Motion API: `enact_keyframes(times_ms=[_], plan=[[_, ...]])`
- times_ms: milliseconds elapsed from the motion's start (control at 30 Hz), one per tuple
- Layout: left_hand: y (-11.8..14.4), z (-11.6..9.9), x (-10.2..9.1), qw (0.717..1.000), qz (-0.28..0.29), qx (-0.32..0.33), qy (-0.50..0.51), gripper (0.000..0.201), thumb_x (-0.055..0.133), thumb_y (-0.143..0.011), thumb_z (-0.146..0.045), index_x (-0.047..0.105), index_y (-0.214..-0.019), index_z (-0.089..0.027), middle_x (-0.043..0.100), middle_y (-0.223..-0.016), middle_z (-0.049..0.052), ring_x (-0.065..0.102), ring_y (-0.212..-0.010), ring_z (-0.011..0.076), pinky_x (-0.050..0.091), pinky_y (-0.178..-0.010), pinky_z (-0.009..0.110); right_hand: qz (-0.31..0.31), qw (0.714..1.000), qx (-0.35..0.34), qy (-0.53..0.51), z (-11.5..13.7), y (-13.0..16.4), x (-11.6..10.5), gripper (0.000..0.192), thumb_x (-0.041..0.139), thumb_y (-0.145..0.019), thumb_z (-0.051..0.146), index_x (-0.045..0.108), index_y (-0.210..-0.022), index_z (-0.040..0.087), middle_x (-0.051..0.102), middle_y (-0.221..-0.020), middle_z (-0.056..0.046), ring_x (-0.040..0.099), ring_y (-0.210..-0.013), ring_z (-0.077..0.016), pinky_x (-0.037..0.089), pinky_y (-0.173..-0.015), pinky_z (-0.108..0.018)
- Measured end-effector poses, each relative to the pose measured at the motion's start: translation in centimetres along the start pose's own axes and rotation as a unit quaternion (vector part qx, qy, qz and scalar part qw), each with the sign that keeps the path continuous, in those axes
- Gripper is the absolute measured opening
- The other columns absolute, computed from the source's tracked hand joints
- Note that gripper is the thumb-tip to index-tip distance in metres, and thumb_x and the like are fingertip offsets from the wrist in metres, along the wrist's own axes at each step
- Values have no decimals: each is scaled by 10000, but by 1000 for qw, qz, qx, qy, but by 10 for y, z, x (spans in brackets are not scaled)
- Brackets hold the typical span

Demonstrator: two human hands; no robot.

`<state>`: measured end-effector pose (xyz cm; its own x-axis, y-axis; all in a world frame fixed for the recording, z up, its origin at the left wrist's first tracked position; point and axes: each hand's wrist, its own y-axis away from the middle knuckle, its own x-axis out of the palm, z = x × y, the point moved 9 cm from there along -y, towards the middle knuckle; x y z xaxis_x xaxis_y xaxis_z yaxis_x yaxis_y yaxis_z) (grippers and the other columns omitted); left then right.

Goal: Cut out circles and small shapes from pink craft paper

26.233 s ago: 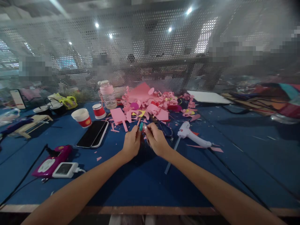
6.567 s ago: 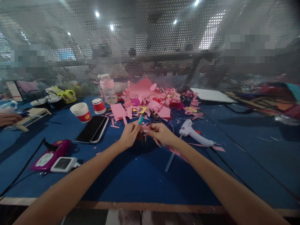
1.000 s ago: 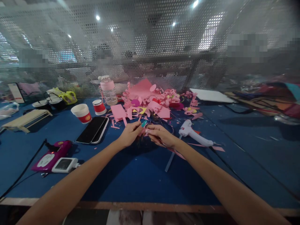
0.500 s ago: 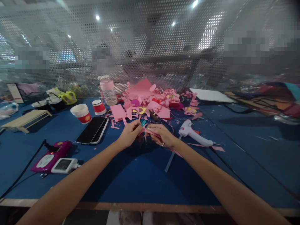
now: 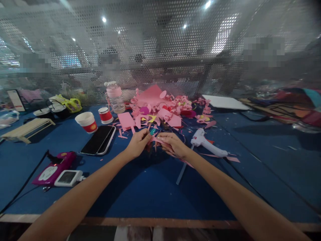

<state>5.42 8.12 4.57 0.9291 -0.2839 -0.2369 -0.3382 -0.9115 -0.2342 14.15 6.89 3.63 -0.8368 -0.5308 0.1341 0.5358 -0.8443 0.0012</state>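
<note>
Little had changed from half a second before: the left hand [image 5: 136, 147] and right hand [image 5: 173, 144] stayed close together, both pinched on a thin pink paper strip [image 5: 158, 140] over the blue felt-like table [image 5: 140, 190]. A teal-tipped tool [image 5: 152, 132] poked out at the left hand's 1 o'clock. At 12 o'clock lay curled pink paper scraps [image 5: 160, 110]; at 3 o'clock, a smooth white glue gun [image 5: 207, 143].

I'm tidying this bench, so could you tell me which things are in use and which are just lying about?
In use: left hand, right hand, thin pink paper strip, teal stick.
Lying about: white glue gun, black phone, red paper cups.
</note>
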Motion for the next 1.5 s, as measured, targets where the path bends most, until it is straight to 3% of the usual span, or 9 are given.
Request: enact_keyframes(times_ms=[733, 1233, 1500], plan=[[-1, 6, -3, 998, -3, -19, -59, 316, 437, -800, -425, 373, -611, -180, 402, -468, -77, 431, -358, 58, 346, -344, 172, 8, 999, 6, 42, 1, 0, 2, 223, 528, -734, 355, 539, -682, 138, 288, -357, 115, 183, -268, -13, 111, -269, -156], [0, 3, 0, 996, 4, -1, -84, 347, 410, -806, -473, 380, -623, -180, 412, -473, -66, 422, -372, 64, 332, -366, 183, -23, 998, -9, 55, 1, -1, -1, 206, 568, -742, 321, 520, -863, 162, 218, -408, 139, 153, -303, -12, 93, -311, -152], [0, 5, -5, 988, -28, -23, -148, 348, 401, -809, -443, 381, -590, -174, 399, -453, -65, 436, -379, 70, 321, -378, 184, 0, 996, -31, 88, 2, -2, 0, 198, 570, -755, 346, 534, -826, 165, 223, -442, 124, 157, -324, -8, 99, -323, -150]])
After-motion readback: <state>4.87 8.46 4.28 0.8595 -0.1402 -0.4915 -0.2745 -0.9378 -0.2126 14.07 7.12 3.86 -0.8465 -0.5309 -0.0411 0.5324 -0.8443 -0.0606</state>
